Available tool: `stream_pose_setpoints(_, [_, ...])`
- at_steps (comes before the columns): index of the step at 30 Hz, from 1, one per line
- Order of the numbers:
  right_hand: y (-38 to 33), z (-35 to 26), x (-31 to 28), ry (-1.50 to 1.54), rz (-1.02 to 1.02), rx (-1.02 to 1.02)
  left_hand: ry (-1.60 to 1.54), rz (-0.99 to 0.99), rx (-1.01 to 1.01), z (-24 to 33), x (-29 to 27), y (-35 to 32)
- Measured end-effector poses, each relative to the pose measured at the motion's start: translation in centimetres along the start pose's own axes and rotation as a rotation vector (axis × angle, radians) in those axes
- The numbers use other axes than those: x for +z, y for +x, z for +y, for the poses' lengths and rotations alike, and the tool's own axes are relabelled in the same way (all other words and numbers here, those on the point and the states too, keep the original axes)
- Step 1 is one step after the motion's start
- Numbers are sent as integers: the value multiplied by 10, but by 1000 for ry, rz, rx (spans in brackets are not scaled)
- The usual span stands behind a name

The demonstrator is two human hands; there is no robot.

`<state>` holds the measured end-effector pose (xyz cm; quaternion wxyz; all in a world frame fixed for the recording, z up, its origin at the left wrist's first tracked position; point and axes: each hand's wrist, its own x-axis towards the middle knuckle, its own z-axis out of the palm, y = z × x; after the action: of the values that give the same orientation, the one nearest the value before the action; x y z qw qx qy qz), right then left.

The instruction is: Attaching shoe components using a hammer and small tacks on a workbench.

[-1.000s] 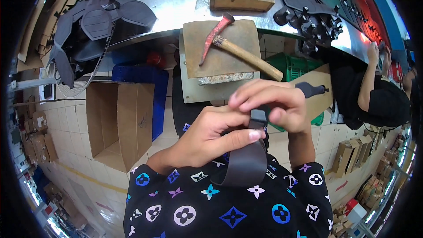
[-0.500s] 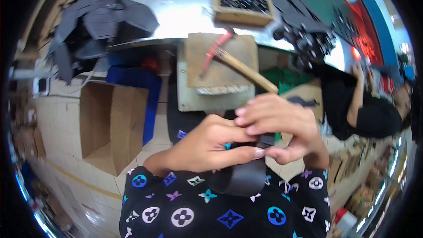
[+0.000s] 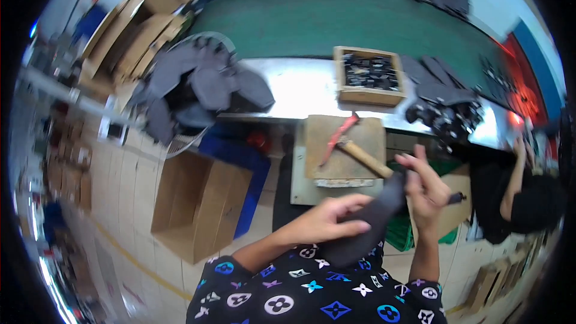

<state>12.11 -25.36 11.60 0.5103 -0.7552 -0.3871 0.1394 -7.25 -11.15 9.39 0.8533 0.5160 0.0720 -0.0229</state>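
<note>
Dark piece (image 3: 366,228) partly hidden under left hand (image 3: 327,222).

The hands came apart: the right hand (image 3: 427,195) lifted the dark strap (image 3: 369,222) rightward, the left hand (image 3: 333,222) stayed lower.

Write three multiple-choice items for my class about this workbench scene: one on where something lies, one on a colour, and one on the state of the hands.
1. Where does the hammer lie?
A. on the wooden block
B. in the cardboard box
C. on the floor

2. What colour is the wide belt surface behind the metal bench?
A. yellow
B. green
C. white

3. What are the two hands doing?
A. resting empty
B. both gripping the hammer
C. both holding a dark flat piece

Answers:
1. A, its head and wooden handle rest on the wooden block.
2. B, the belt shows plain green.
3. C, the left hand and right hand both hold the dark flat piece.
</note>
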Motion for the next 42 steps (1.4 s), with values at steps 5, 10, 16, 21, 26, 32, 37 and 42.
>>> stream_pose_setpoints(5, [48, 43, -1, -123, -135, -327, 370, 694, 175, 80, -49, -22])
stream_pose_setpoints(10, [102, 101, -73, -334, 406, -13, 635, 1118, 549, 186, -189, -98])
stream_pose_setpoints(16, [174, 163, -120, -825, 423, -467, 1652, 1616, 678, 188, -141, -65])
stream_pose_setpoints(21, [248, 190, -179, -794, 501, 200, 1391, 1231, 636, 148, -87, -31])
stream_pose_setpoints(26, [252, 113, -128, -665, 797, -590, 1565, 1068, 589, 130, -63, -7])
stream_pose_setpoints(32, [137, -76, -18, -409, 337, -1350, 1435, 718, 768, 135, 6, 54])
stream_pose_setpoints(37, [68, -42, 60, -222, 118, -858, 876, 767, 448, 113, -12, 33])
stream_pose_setpoints(42, [7, 75, 80, -567, 77, -326, 328, 756, 493, 58, -60, 25])
